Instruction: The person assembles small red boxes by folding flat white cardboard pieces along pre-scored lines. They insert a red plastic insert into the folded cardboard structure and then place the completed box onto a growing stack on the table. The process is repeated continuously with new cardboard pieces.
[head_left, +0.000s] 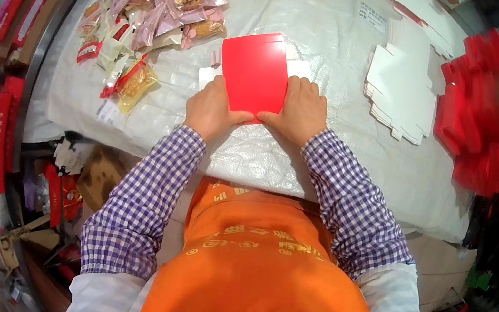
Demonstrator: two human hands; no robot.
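A red carton (254, 70) with a smooth, glossy upper face lies on the white woven sheeting in front of me. Pale flaps stick out from under its far and side edges. My left hand (210, 109) grips its left near edge, and my right hand (299, 113) grips its right near edge. Both thumbs press along the near edge and almost meet in the middle. The fingers curl around the sides, so their tips and the carton's underside are hidden.
Wrapped pastries (156, 4) are heaped at the back left. Flat white carton blanks (401, 92) are stacked to the right, beside a pile of red cartons (481, 114). White woven sheeting (248, 162) covers the table. Boxes (24, 9) line the far left.
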